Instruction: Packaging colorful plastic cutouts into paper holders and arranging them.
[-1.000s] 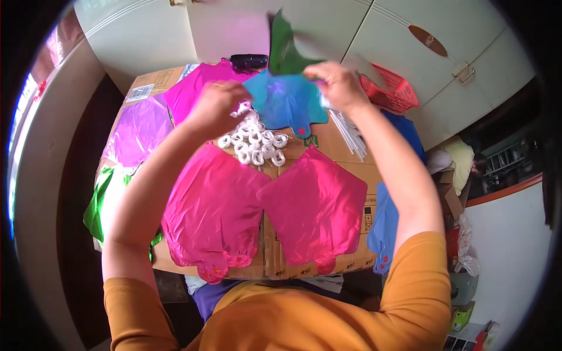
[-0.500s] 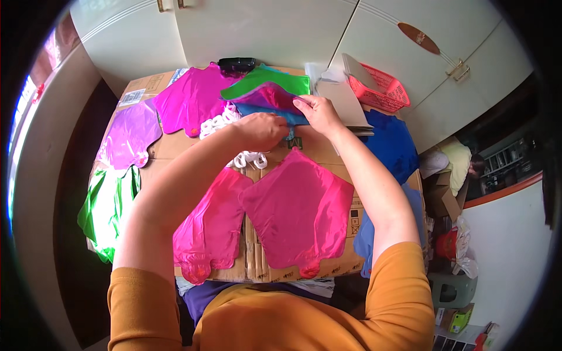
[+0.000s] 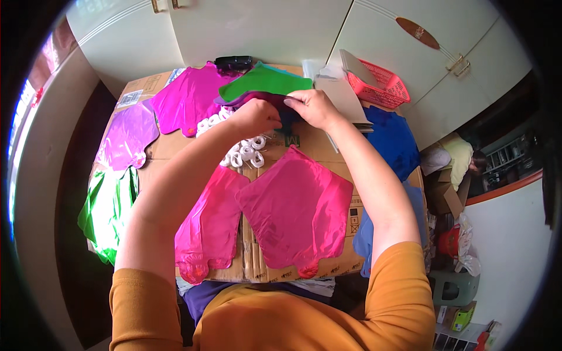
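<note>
Both hands are working close together at the far middle of the cardboard-covered table (image 3: 175,88). The left hand (image 3: 257,117) is curling its fingers (image 3: 270,114) around the near edge of a small stack of flat foil balloons, and the right hand (image 3: 313,108) is pinching the same stack from the other side, fingertips (image 3: 293,100) pressing down on it; both hands are closed on the stack, neither released. The stack is sitting directly between the fingers: a green foil balloon (image 3: 263,83) is lying on top, a purple one (image 3: 234,99) is showing just beneath it, and something dark blue is peeking out under the right fingers, though how many sheets are gathered cannot be told. Just nearer than the left fingers, a cluster of small white ribbon rolls (image 3: 243,153) is lying loose on the cardboard. Further out, single balloons are lying spread and apparently not yet gathered: two large pink ones (image 3: 295,207) nearest the person's body, a magenta one (image 3: 187,99) and a lilac one (image 3: 126,136) out to the left, a shiny green one (image 3: 108,213) hanging over the left edge, and blue ones (image 3: 392,137) to the right. A red plastic basket (image 3: 380,82) is standing beyond the right fingers. By my judgement the gathering is only just under way, with most sheets left.
</note>
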A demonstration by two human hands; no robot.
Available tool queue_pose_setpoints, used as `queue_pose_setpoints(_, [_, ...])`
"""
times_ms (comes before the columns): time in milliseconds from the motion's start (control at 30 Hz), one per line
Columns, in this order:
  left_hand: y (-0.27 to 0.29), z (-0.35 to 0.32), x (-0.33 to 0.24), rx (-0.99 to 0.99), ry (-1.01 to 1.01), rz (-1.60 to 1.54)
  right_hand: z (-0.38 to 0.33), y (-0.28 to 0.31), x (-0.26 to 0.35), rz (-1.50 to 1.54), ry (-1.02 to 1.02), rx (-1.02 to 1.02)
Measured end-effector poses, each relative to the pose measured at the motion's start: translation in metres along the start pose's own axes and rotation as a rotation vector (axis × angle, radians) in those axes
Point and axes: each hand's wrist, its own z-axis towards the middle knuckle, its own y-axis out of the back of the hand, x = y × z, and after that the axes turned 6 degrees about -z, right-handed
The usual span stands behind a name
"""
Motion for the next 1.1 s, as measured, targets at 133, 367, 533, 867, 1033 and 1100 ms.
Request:
queue_pose_setpoints(133, [0.001, 0.004, 0.016, -0.048, 0.049, -0.158, -0.001, -0.004, -0.020, 0.163, -0.092, 0.118])
queue_pose_setpoints(367, [-0.003, 0.016, 0.009, -0.156, 0.078, 0.012, -0.003, -0.002, -0.021, 0.255, -0.142, 0.183])
queue_pose_setpoints(533, [-0.010, 0.026, 0.005, -0.320, -0.036, 0.081, -0.001, 0.010, -0.011, 0.271, -0.142, 0.263])
queue_pose_setpoints(867, [-0.018, 0.009, 0.003, -0.221, -0.255, 0.590, 0.001, -0.022, -0.026, 0.039, -0.317, -0.172])
queue_pose_setpoints(1033, [-0.018, 0.012, 0.029, -0.158, 0.055, 0.428, 0.022, -0.009, -0.041, 0.360, -0.482, -0.370])
queue_pose_setpoints(1100, [-0.012, 0.011, 0.038, -0.057, 0.146, 0.404, 0.045, 0.007, -0.036, 0.443, -0.509, -0.435])
